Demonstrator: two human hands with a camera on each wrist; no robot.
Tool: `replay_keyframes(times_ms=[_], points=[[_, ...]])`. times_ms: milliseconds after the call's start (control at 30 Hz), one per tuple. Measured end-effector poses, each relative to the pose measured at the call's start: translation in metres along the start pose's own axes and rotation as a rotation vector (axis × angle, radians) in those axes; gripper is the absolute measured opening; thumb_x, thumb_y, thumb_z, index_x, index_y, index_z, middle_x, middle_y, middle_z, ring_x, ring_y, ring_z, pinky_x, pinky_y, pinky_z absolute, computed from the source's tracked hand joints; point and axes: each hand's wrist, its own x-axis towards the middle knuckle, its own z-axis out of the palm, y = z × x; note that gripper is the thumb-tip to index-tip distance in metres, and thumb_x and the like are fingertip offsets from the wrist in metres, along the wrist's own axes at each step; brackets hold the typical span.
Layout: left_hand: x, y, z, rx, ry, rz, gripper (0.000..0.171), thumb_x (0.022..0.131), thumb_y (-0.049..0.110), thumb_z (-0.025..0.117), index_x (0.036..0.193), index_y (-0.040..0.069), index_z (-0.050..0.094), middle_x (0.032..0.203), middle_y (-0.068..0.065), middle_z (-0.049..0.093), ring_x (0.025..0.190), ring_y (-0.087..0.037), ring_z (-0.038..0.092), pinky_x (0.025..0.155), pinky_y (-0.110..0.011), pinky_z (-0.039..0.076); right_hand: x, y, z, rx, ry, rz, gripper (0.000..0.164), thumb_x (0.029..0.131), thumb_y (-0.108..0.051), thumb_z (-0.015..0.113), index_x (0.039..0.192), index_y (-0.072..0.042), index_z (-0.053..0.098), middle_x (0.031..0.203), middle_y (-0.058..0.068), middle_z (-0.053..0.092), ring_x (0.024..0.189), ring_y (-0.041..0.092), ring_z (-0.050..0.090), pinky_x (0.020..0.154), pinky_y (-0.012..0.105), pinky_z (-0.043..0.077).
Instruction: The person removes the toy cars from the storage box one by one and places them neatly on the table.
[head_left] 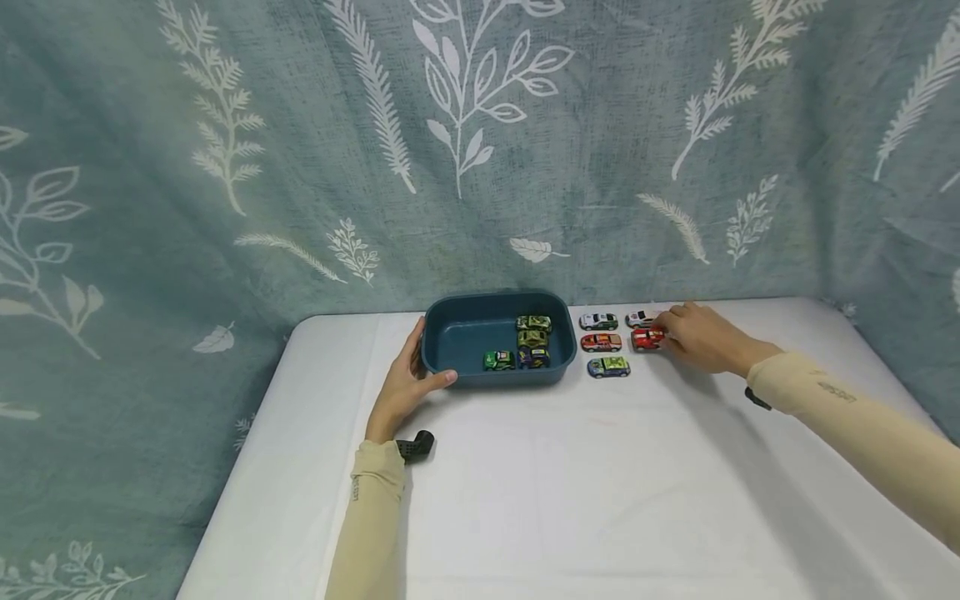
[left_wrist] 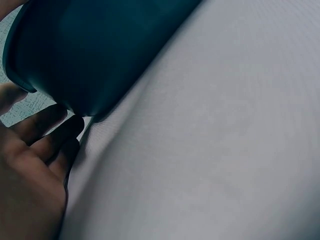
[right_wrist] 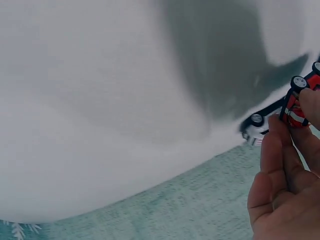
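Note:
A dark blue plastic bin (head_left: 465, 383) holds several toy cars toward its right side, among them a green one (head_left: 498, 360). My left hand (head_left: 401, 387) holds the bin's left end, thumb along the front rim; in the left wrist view its fingertips meet the outer wall (left_wrist: 110, 55). My right hand (head_left: 701, 337) pinches a red toy car (right_wrist: 295, 107) between thumb and fingers. Behind that car, a white toy car (head_left: 640, 318) is partly hidden by the hand.
Right of the bin, a white-and-green toy car (head_left: 598, 322), an orange-red one (head_left: 602, 342) and a green-and-blue one (head_left: 608, 367) stand on the white-covered table (head_left: 570, 500). A leaf-patterned teal curtain (head_left: 300, 167) hangs behind the table's far edge.

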Motion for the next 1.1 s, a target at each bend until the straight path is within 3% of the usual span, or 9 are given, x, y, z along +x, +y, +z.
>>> replay_keyframes(times_ms=[333, 700, 1000, 1100], points=[[-0.001, 0.000, 0.000, 0.012, 0.001, -0.035, 0.112, 0.089, 0.029, 0.088, 0.172, 0.037, 0.012, 0.178, 0.003, 0.016, 0.166, -0.024, 0.016, 0.136, -0.048, 0.018, -0.008, 0.011, 0.018, 0.003, 0.009, 0.045, 0.032, 0.100, -0.009, 0.070, 0.126, 0.009, 0.068, 0.111, 0.024, 0.072, 0.104, 0.045, 0.068, 0.090, 0.063, 0.056], [0.003, -0.001, 0.000, 0.013, 0.006, 0.005, 0.110, 0.090, 0.021, 0.085, 0.173, 0.027, 0.013, 0.179, 0.001, 0.015, 0.166, -0.025, 0.015, 0.136, -0.049, 0.016, -0.009, 0.011, 0.023, 0.049, 0.058, 0.045, 0.035, 0.100, -0.004, 0.067, 0.133, 0.008, 0.065, 0.114, 0.027, 0.071, 0.106, 0.048, 0.067, 0.091, 0.065, 0.056], [0.002, -0.002, 0.000, 0.004, 0.002, -0.002, 0.110, 0.090, 0.021, 0.085, 0.173, 0.030, 0.013, 0.179, 0.000, 0.016, 0.166, -0.025, 0.015, 0.136, -0.049, 0.016, -0.013, 0.010, 0.025, 0.133, 0.040, 0.092, 0.041, 0.104, -0.008, 0.062, 0.142, 0.006, 0.056, 0.122, 0.031, 0.069, 0.114, 0.052, 0.066, 0.098, 0.068, 0.053], [0.002, -0.002, -0.002, 0.020, 0.001, -0.003, 0.111, 0.090, 0.024, 0.086, 0.173, 0.028, 0.013, 0.178, -0.001, 0.016, 0.166, -0.026, 0.017, 0.136, -0.049, 0.017, -0.013, 0.007, 0.022, 0.174, 0.108, 0.137, 0.034, 0.106, -0.012, 0.061, 0.136, 0.004, 0.059, 0.119, 0.028, 0.072, 0.111, 0.048, 0.068, 0.095, 0.067, 0.053]])
